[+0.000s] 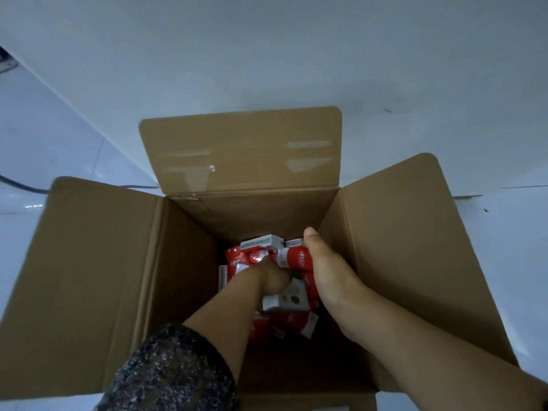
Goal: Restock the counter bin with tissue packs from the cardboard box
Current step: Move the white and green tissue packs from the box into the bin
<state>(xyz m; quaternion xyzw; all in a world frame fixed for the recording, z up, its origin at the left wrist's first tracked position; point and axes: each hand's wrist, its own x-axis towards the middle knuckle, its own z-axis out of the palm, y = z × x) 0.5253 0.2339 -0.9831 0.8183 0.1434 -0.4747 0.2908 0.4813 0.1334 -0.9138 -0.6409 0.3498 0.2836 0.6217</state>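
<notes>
There was one cardboard box (394, 262) with three flaps (240, 149) spread, one left hand (272, 277), one right hand (326, 268), and tissue packs (296, 260) too jumbled to count.

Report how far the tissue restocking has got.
Done: the box stands open, flaps spread. In hand: both hands are inside it; the right hand holds a red pack, the left hand digs among the packs, its grip hidden. Left: many packs lie in the box, and the bin is out of view, so its fill cannot be judged.
</notes>
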